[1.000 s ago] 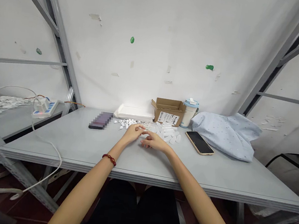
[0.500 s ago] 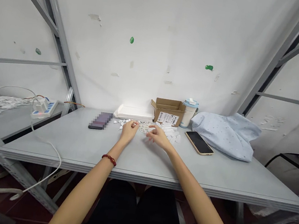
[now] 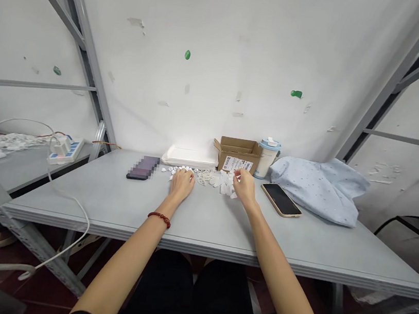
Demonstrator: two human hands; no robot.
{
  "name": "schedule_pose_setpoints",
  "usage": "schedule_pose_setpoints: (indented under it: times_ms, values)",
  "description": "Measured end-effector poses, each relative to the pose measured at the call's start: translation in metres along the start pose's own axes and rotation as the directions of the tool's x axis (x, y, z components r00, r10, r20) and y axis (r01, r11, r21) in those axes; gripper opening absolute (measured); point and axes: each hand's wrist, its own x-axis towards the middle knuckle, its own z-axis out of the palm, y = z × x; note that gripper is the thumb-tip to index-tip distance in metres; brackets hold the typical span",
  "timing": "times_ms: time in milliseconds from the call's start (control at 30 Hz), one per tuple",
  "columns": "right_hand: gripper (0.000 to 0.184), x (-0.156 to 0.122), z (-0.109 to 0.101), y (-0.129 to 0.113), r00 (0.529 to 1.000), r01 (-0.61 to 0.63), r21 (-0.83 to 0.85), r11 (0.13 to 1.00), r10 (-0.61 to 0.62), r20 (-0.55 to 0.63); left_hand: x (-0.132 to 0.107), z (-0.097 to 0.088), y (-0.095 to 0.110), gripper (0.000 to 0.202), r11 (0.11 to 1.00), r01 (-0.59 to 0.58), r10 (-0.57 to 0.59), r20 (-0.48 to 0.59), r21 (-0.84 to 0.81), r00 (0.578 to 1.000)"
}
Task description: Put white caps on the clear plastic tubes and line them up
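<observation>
1. Small, rounded white pieces (image 3: 186,168) lie at your left hand (image 3: 182,183); tangled white strings (image 3: 204,177) sit just right of it, flat translucent pieces (image 3: 225,184) beside your right hand (image 3: 244,185).
2. Both hands' fingers curl; I can't tell whether they pinch anything.
3. Your right hand has moved rightward, away from your left.
4. Beyond it: one cardboard box (image 3: 237,156), one lidded cup (image 3: 267,161).

My left hand (image 3: 182,183) is over small white pieces (image 3: 172,169), my right hand (image 3: 245,185) at translucent pieces (image 3: 224,184) — whether either grips anything, I can't tell. White cords (image 3: 204,178) lie between them. Rightward, a phone (image 3: 281,200) rests beside bunched pale-blue cloth (image 3: 318,188) — both on the grey table (image 3: 208,224).
</observation>
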Motion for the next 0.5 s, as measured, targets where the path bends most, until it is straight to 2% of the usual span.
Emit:
schedule_pose_setpoints:
  times_ms: [133, 267, 500]
  values:
    - [0.022, -0.002, 0.001, -0.001, 0.988, 0.092, -0.166, 0.982, -0.07, 0.137, 0.002, 0.005, -0.001, 0.021, 1.0, -0.023, 0.022, 0.023, 0.019, 0.999]
    - [0.024, -0.007, 0.001, -0.01, 0.949, 0.18, -0.244, 0.953, -0.103, 0.297, 0.002, 0.011, -0.001, 0.024, 0.997, -0.046, 0.039, 0.091, 0.068, 0.995]
    - [0.025, -0.014, 0.0, -0.019, 0.914, 0.228, -0.333, 0.915, -0.082, 0.398, 0.002, 0.011, 0.001, 0.024, 0.992, -0.088, 0.082, 0.069, 0.091, 0.994]
